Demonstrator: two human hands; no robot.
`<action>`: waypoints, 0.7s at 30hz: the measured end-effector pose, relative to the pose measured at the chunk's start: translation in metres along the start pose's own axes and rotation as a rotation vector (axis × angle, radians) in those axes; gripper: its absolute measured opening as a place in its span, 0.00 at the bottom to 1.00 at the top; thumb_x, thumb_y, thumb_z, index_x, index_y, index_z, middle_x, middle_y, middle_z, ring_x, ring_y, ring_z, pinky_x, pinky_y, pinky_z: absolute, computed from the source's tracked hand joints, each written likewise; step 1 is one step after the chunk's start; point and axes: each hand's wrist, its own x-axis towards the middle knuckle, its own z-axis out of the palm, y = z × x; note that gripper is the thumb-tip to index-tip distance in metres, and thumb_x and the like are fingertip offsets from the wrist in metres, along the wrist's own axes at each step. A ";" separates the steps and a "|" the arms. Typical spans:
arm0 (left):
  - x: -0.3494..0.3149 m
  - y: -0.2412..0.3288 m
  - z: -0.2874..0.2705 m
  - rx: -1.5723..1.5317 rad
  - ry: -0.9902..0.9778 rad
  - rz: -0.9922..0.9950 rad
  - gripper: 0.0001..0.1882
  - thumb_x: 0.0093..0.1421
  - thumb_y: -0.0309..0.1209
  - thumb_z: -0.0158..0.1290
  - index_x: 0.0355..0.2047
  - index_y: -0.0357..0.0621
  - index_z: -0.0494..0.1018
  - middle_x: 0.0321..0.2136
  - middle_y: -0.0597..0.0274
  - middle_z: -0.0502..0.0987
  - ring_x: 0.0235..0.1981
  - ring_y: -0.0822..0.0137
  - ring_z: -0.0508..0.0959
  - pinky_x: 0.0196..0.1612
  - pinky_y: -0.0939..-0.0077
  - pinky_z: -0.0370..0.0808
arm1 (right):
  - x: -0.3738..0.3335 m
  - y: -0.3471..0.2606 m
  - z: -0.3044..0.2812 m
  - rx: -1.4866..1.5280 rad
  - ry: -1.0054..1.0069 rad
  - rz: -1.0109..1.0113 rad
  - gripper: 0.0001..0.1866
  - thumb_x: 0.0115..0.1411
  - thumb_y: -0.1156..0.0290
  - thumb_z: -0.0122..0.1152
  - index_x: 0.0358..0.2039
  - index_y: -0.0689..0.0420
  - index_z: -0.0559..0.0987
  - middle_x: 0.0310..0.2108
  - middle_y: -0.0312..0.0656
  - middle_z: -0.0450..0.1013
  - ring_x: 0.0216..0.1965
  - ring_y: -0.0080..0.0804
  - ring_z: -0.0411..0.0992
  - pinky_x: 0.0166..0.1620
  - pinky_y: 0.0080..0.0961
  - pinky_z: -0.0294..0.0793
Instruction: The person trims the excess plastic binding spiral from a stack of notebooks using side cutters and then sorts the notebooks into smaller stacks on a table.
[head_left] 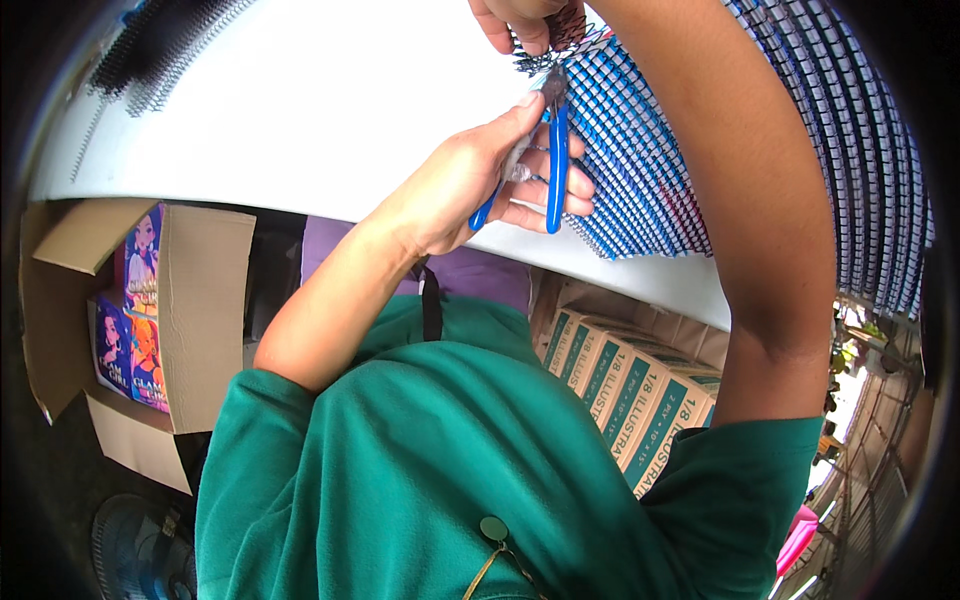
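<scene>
My left hand (480, 165) holds a pair of wire cutters with blue handles (557, 175); the handles are spread and the fingers lie loosely about them. The dark jaws (553, 82) point away from me and touch or nearly touch the black wire loops (530, 62). At the top edge my right hand (520, 18) is closed on those loops, its fingertips partly cut off by the frame. Under the right forearm lies a fanned blue-and-white stack (640, 150) with rows of dark wire loops, like spiral-bound edges.
A second such stack (850, 130) curves along the right of the white table (330, 100). Black wire coils (150, 60) lie at far left. Below the table's edge stand an open cardboard box (205, 310) with colourful illustrated packs and a row of green-and-tan boxes (630, 390).
</scene>
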 end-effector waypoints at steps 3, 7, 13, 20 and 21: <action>0.001 -0.003 -0.011 -0.066 -0.093 0.010 0.28 0.66 0.52 0.30 0.38 0.37 0.67 0.24 0.59 0.70 0.21 0.68 0.73 0.23 0.75 0.75 | 0.003 0.003 0.000 -0.005 0.009 -0.041 0.17 0.52 0.74 0.61 0.43 0.46 0.79 0.39 0.37 0.77 0.36 0.32 0.74 0.40 0.34 0.71; -0.008 -0.003 -0.004 -0.045 -0.035 -0.014 0.29 0.66 0.52 0.30 0.41 0.36 0.67 0.25 0.57 0.71 0.23 0.67 0.75 0.24 0.74 0.76 | 0.005 0.008 0.001 0.021 0.031 -0.084 0.18 0.50 0.76 0.62 0.44 0.47 0.79 0.38 0.36 0.77 0.36 0.31 0.74 0.39 0.32 0.72; -0.002 0.006 0.007 0.069 0.021 0.012 0.30 0.66 0.53 0.30 0.44 0.36 0.67 0.26 0.55 0.72 0.25 0.65 0.77 0.27 0.71 0.78 | 0.001 0.010 0.003 0.024 0.026 -0.094 0.18 0.51 0.75 0.61 0.44 0.49 0.79 0.38 0.38 0.77 0.35 0.31 0.74 0.38 0.31 0.72; -0.010 0.005 0.009 0.034 -0.020 0.008 0.30 0.65 0.55 0.30 0.41 0.37 0.66 0.24 0.58 0.70 0.22 0.67 0.74 0.24 0.76 0.76 | -0.003 0.015 0.002 0.037 0.057 -0.112 0.17 0.50 0.75 0.61 0.43 0.50 0.79 0.37 0.38 0.77 0.35 0.31 0.74 0.38 0.31 0.72; -0.007 0.006 0.012 0.011 -0.014 -0.009 0.31 0.65 0.55 0.30 0.42 0.37 0.66 0.24 0.58 0.71 0.23 0.66 0.74 0.26 0.75 0.77 | -0.003 0.015 0.002 0.039 0.062 -0.113 0.17 0.50 0.75 0.61 0.43 0.50 0.79 0.37 0.38 0.77 0.35 0.31 0.74 0.38 0.31 0.72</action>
